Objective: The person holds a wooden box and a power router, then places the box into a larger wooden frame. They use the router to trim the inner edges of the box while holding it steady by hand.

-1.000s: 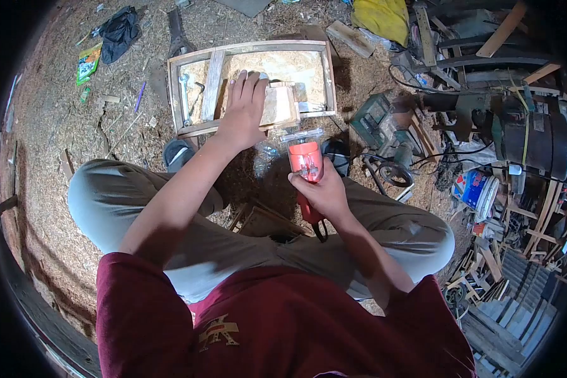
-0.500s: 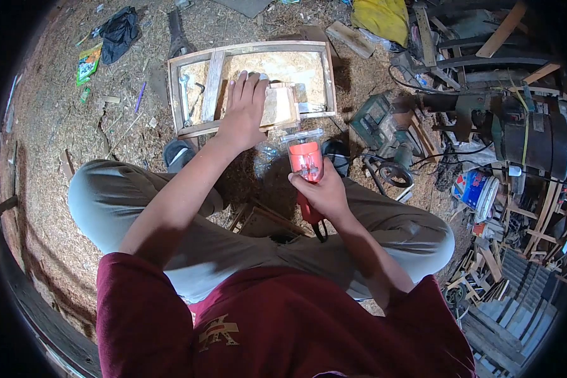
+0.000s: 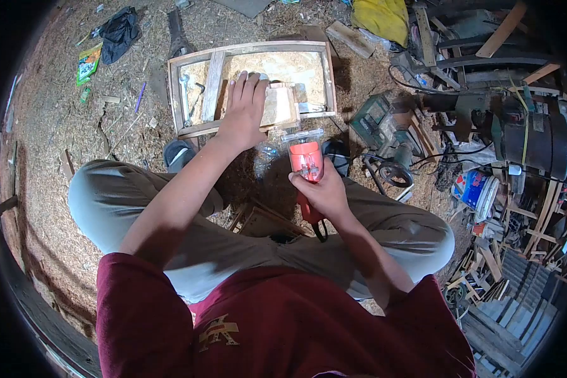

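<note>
My left hand (image 3: 242, 113) lies flat with its fingers stretched out, over the near edge of a wooden frame (image 3: 271, 46) and against a pale wood piece (image 3: 279, 106). My right hand (image 3: 321, 190) is wrapped round a red power tool (image 3: 305, 157), whose clear front part and metal base point away from me, close to the near right corner of the wood piece. Inside the frame, at its left end, lies a wrench (image 3: 185, 94). The underside of my left palm is hidden.
A green power tool (image 3: 373, 120) and a black cable lie right of the frame. Further right are a white and blue bucket (image 3: 479, 192) and scrap wood (image 3: 485, 271). A black plastic bag (image 3: 118, 34) and a green packet (image 3: 89, 63) lie at the upper left.
</note>
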{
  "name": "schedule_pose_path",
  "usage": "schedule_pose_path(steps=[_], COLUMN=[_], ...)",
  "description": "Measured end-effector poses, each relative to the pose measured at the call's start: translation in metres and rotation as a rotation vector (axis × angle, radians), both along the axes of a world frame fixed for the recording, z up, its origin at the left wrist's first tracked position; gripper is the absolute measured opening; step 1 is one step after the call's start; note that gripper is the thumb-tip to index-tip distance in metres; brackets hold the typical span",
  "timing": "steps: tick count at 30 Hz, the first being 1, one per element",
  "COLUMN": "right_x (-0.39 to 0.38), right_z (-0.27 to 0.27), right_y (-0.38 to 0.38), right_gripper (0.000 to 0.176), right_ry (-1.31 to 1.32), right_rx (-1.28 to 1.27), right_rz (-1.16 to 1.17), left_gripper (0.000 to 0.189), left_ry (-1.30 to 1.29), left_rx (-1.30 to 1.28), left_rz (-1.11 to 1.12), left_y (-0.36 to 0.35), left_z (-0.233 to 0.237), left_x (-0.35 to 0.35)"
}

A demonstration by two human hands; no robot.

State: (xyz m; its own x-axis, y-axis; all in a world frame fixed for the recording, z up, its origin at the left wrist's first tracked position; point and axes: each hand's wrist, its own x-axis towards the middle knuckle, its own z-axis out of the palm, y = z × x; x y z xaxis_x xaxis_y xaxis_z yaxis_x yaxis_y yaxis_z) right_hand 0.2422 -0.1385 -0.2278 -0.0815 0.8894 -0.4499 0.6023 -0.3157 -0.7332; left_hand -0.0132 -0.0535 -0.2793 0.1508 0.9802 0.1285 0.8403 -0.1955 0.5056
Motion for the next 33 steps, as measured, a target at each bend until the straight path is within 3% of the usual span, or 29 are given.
schedule_pose_path(steps=[4, 10, 33], right_x=[0.000, -0.001, -0.002], right_z=[0.001, 0.004, 0.003], right_y=[-0.001, 0.000, 0.000], right_gripper=[0.048, 0.057, 0.056], right_ry=[-0.005, -0.017, -0.016], right_rx=[0.002, 0.020, 0.012], right_rz=[0.005, 0.002, 0.007], left_gripper=[0.121, 0.121, 0.122], left_ry=[-0.017, -0.011, -0.005], left_rx=[0.003, -0.008, -0.013], left_rz=[-0.003, 0.002, 0.002], left_y=[-0.001, 0.000, -0.001], left_z=[0.001, 0.001, 0.003], left_x=[0.000, 0.000, 0.000])
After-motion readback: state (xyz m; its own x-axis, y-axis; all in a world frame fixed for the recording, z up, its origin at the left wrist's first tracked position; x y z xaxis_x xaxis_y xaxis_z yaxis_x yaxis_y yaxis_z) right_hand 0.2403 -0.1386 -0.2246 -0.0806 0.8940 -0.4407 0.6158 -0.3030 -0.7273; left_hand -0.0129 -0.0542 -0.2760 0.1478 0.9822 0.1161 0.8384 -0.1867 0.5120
